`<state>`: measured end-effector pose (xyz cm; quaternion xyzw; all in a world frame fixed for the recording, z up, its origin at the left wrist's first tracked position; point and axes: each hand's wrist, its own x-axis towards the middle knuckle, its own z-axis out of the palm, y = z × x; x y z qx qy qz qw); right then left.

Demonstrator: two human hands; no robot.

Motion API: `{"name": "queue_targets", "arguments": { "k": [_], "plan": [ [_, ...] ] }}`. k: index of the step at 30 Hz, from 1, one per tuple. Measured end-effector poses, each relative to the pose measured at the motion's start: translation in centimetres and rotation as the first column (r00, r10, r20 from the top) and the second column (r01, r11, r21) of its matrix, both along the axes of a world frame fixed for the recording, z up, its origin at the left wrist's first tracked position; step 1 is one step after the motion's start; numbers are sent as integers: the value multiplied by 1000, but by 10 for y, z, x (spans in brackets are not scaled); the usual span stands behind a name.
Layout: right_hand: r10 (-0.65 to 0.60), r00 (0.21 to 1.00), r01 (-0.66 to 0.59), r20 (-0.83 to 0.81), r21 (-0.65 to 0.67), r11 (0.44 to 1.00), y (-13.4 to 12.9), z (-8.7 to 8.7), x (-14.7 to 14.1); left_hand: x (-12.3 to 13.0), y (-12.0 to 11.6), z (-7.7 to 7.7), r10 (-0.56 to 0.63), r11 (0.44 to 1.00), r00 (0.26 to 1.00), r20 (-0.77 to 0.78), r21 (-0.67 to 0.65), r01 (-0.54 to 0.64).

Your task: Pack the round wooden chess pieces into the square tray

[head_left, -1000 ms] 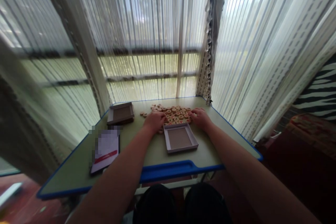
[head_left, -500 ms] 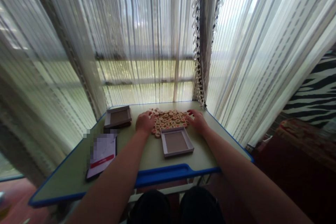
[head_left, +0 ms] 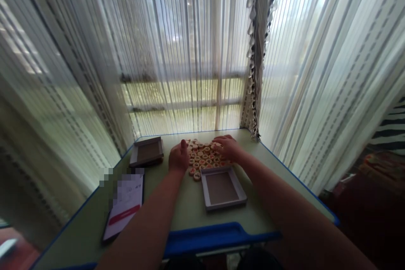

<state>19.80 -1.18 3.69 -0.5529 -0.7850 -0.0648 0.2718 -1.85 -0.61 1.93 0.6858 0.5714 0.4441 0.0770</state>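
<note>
A cluster of round wooden Chinese chess pieces (head_left: 202, 161) lies on the pale green table (head_left: 186, 202), several of them marked in red or dark characters. At the left edge of the cluster, my left hand (head_left: 179, 157) stands on its side with the thumb up and the palm against the pieces. Over the far right of the pieces reaches my right hand (head_left: 228, 147), fingers stretched out and touching some of them. Neither hand holds a piece that I can make out. A shallow open box (head_left: 223, 187) with a brown inside sits just in front of the cluster.
Another shallow box (head_left: 147, 152) lies at the back left, on top of something dark red. A tablet (head_left: 125, 211) with a lit screen lies left of my left forearm. The table has a blue rim (head_left: 205, 236); sheer curtains (head_left: 190, 50) hang behind it.
My right hand has moved left, from the right edge of the pieces onto them. My left hand has turned more upright beside the pieces. The view has tilted up slightly.
</note>
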Motion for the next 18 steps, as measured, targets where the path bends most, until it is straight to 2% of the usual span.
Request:
{"name": "queue_targets", "arguments": {
  "k": [3, 7, 12, 18],
  "plan": [
    [55, 994, -53, 98, -26, 998, -3, -8, 6, 3, 2, -1, 38, 999, 987, 159, -43, -32],
    [84, 982, -69, 169, -93, 993, -6, -5, 12, 7, 0, 0, 59, 995, 963, 264, -99, -34],
    [57, 986, -48, 160, -58, 997, -8, 1, 11, 7, -4, 2, 46, 998, 964, 262, -61, -31],
    [73, 990, -68, 121, -46, 997, -8, -7, 8, 4, -4, -1, 25, 1000, 980, 195, -17, -22]
  ]
}}
